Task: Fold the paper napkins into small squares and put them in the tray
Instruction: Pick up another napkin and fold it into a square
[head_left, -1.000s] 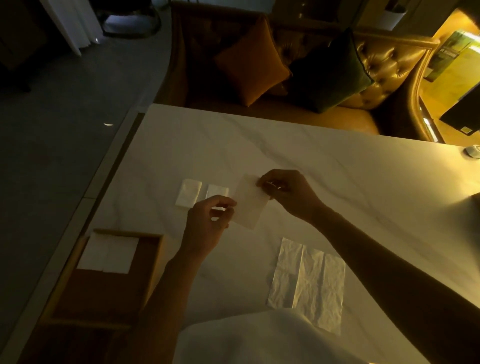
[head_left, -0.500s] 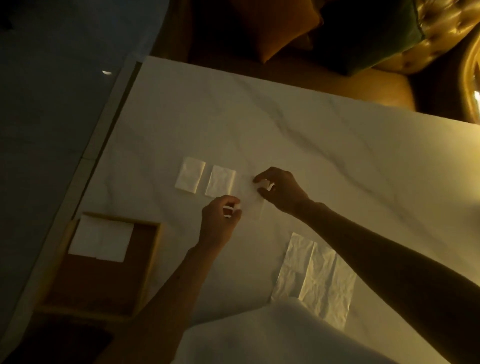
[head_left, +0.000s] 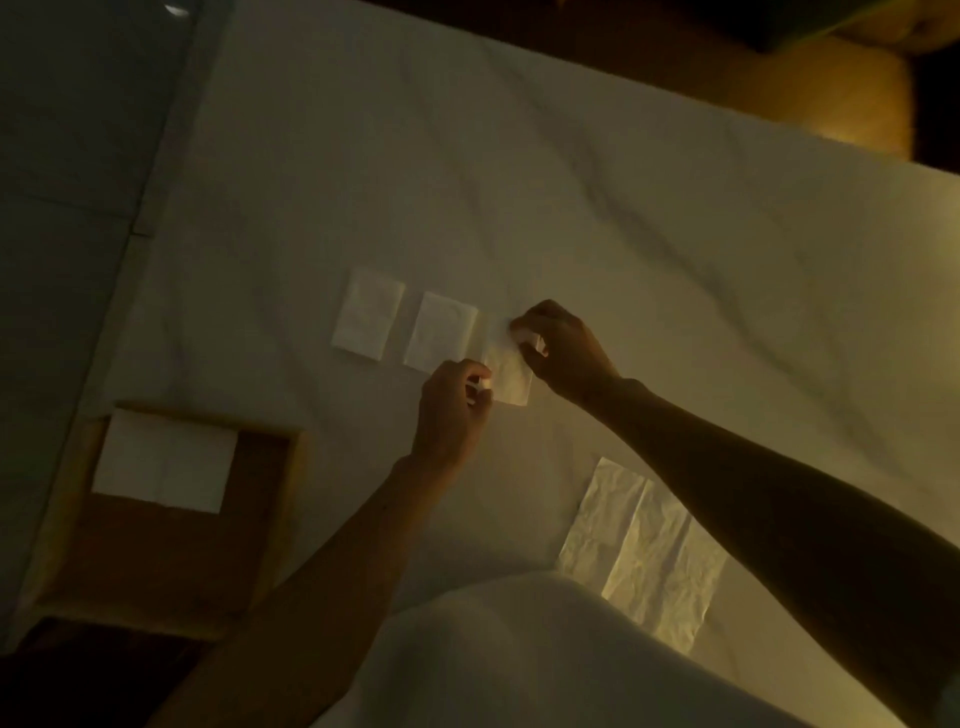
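Napkins in three places, counted below. On the pale surface (head_left: 675, 234), two small folded ones side by side, neither touched: left square (head_left: 368, 313) and middle square (head_left: 441, 332). Just right of these, a third napkin (head_left: 511, 376), down on the surface, pinched at its near left edge by the left hand (head_left: 452, 410) and at its far right corner by the right hand (head_left: 563, 348); each grip narrow, closed on paper. Nearer, beside the right forearm, one creased napkin (head_left: 644, 551), partly unfolded. Inside the wooden tray (head_left: 293, 467), far corner, one white sheet (head_left: 163, 460); single or two abutting, cannot tell.
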